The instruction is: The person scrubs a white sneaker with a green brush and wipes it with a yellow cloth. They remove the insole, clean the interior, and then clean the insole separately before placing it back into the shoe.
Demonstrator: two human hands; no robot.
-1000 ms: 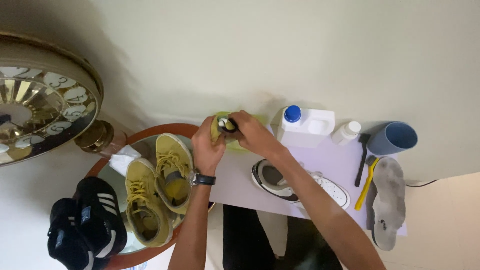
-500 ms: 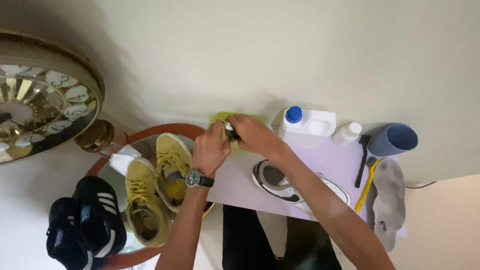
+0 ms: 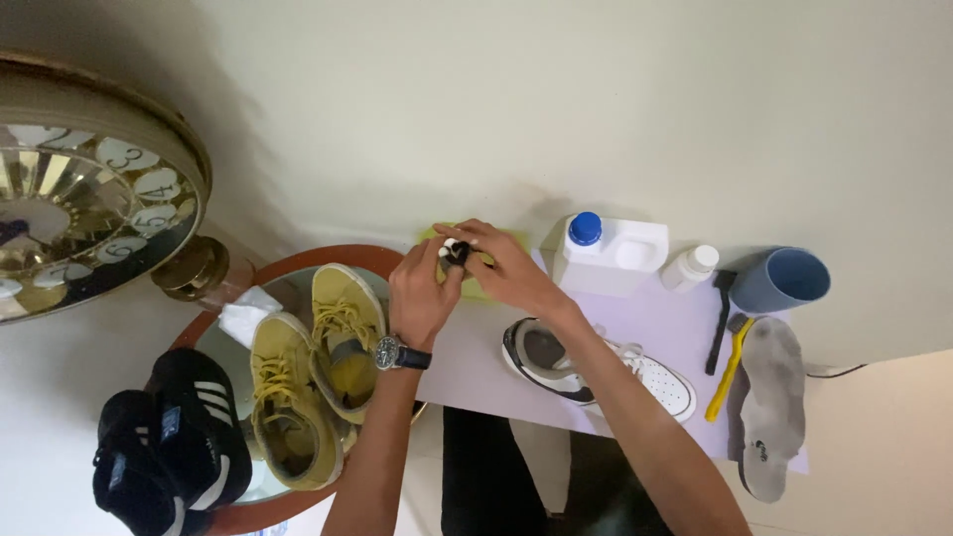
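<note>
A small dark bottle (image 3: 456, 252) is gripped by the left hand (image 3: 422, 295) and pinched at its top by the right hand (image 3: 504, 268) (wrists bent inward), over a yellow-green cloth (image 3: 478, 286). A white sneaker (image 3: 596, 367) lies just below the right wrist; yellow shoes (image 3: 313, 367) beside the left forearm.

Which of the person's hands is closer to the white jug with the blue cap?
The right hand, just left of the white jug. The left hand, wearing the watch, is farther left, beyond the right hand.
</note>
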